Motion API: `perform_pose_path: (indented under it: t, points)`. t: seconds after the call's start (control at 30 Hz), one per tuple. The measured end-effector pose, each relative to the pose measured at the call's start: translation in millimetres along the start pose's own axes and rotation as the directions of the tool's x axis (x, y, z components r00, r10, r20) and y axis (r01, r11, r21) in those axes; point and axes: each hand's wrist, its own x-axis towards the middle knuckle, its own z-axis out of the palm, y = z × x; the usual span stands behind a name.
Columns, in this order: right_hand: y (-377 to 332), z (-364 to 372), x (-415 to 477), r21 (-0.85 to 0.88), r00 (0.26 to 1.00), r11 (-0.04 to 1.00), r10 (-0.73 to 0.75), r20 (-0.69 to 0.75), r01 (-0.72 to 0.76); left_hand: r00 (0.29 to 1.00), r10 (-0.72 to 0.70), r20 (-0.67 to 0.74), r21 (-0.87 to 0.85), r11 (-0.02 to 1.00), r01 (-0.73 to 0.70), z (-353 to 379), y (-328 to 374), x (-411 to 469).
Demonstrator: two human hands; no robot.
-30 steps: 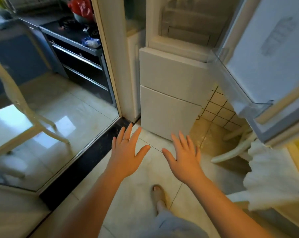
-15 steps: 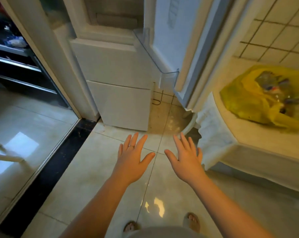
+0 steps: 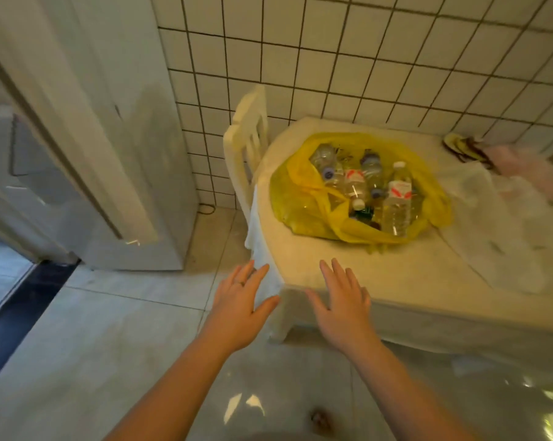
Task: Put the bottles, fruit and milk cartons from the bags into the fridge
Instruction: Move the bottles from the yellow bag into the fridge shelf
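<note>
Bare and empty, the left hand (image 3: 241, 300) and right hand (image 3: 342, 305) hover palm-down with fingers spread wide at the near corner of the cloth-covered table (image 3: 348, 268). Farther back on that table a yellow plastic bag (image 3: 300, 202) lies open, holding several clear water bottles (image 3: 396, 202) heaped on their sides, with a white plastic bag (image 3: 504, 237) just right of it and a white chair (image 3: 246, 148) beyond against the tiled wall (image 3: 364, 58).
</note>
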Motion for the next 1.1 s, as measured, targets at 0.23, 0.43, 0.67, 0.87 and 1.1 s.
perform_pose_path:
  t: [0.23,0.43,0.67,0.87,1.1]
  points:
    - [105,-72,40,-0.006,0.999,1.0,0.025,-0.036,-0.025,0.999,0.034,0.012,-0.046,0.998,-0.034,62,101,58]
    - [142,-102,82,0.047,0.994,0.997,-0.051,-0.095,0.055,0.999,0.047,-0.024,-0.046,0.998,-0.048,70,133,103]
    - [150,-123,165,0.144,0.977,0.986,-0.054,-0.208,0.085,0.991,0.058,-0.124,-0.087,0.994,-0.069,54,140,180]
    - [145,-125,216,0.144,0.972,0.988,0.085,-0.219,-0.054,0.979,0.084,-0.186,-0.054,0.994,-0.096,29,142,262]
    - [148,-128,258,0.136,0.94,0.958,0.277,-0.2,-0.253,0.972,0.215,-0.091,0.256,0.949,-0.185,-1,132,347]
